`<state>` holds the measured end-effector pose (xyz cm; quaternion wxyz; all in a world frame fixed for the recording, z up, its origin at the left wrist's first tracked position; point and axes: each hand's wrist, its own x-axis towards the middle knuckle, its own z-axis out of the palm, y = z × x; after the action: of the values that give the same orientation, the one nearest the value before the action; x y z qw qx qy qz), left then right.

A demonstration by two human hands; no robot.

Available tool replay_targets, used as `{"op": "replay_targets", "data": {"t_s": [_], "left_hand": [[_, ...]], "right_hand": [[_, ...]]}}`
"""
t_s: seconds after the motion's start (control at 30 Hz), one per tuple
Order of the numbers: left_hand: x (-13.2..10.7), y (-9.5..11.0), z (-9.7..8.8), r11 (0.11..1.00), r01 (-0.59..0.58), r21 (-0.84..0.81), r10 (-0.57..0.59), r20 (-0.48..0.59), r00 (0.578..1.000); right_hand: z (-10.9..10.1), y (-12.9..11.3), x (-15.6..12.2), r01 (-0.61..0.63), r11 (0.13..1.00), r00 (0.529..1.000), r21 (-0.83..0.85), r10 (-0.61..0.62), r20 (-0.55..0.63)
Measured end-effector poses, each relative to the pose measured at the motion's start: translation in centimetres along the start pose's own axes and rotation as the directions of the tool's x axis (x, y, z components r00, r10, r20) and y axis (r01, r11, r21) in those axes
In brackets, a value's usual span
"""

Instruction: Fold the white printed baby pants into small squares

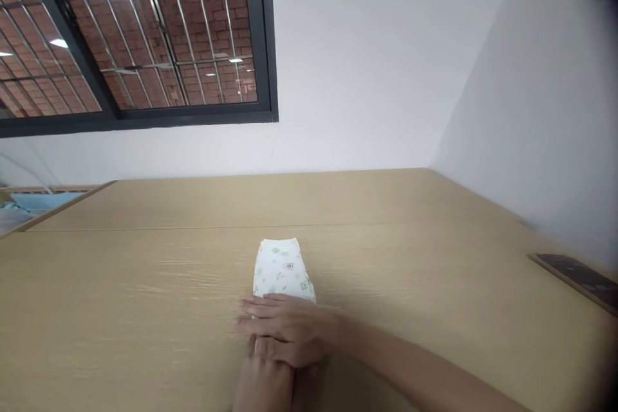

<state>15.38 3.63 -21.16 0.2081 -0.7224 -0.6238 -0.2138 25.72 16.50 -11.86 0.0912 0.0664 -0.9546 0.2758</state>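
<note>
A small folded white cloth item (282, 269) with a faint coloured print lies on the light wooden table (145, 296), its long side pointing away from me. My right hand (290, 327) reaches in from the lower right and lies flat across the item's near end, fingers stretched out towards the left. My left hand (263, 383) comes up from the bottom edge, right behind the item. Its fingers are tucked under my right hand and mostly hidden, so I cannot make out whether they hold anything.
A dark flat panel (579, 277) is set into the table near the right wall. White walls close off the back and the right. A dark-framed window (145, 32) looks onto a brick wall. Another surface (33, 206) with bluish things shows at far left.
</note>
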Motion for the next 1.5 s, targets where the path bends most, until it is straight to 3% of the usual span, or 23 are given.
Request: {"op": "replay_targets", "data": {"t_s": [0.13,0.37,0.53,0.67,0.8,0.9,1.07,1.17,1.3,1.5], "left_hand": [[0.4,0.2,-0.1,0.990,-0.037,0.139,0.030,0.048,0.998],[-0.4,-0.1,1.3,0.988,-0.032,0.153,0.030,0.014,0.999],[-0.5,0.1,1.3,0.980,-0.036,0.198,0.033,0.019,0.999],[-0.3,0.4,1.0,0.975,-0.039,0.219,0.033,0.031,0.999],[-0.1,0.7,0.6,0.973,-0.031,0.229,0.024,0.033,0.999],[0.5,0.5,-0.5,0.981,-0.044,0.189,0.034,0.055,0.998],[2.6,-2.5,-4.0,0.997,-0.012,-0.075,0.028,0.223,0.974],[3.6,-5.1,-5.3,0.982,0.028,-0.184,0.025,0.282,0.959],[4.6,-7.2,-6.0,0.959,0.064,-0.276,0.041,0.359,0.933],[6.9,-8.5,-7.2,0.828,0.319,-0.462,-0.059,0.493,0.868]], "right_hand": [[0.0,2.6,0.1,-0.031,0.996,1.000,-0.080,0.031,-0.001],[-1.1,7.1,1.5,-0.101,0.936,0.994,-0.337,0.086,-0.060],[-2.1,10.4,2.4,-0.150,0.905,0.987,-0.398,0.118,-0.105],[-2.7,11.6,2.7,-0.185,0.909,0.982,-0.373,0.152,-0.117],[-2.7,11.3,2.5,-0.209,0.910,0.974,-0.357,0.160,-0.162],[-2.5,10.6,2.2,-0.224,0.884,0.949,-0.411,0.103,-0.298],[-1.9,8.1,-0.1,-0.238,0.840,0.894,-0.487,-0.007,-0.449],[-1.8,6.3,-2.6,-0.223,0.899,0.914,-0.377,0.058,-0.401],[-2.8,4.1,-5.5,-0.263,0.945,0.945,-0.193,0.213,-0.246],[-3.5,2.4,-6.4,-0.380,0.920,0.920,-0.098,0.366,-0.138]]}}
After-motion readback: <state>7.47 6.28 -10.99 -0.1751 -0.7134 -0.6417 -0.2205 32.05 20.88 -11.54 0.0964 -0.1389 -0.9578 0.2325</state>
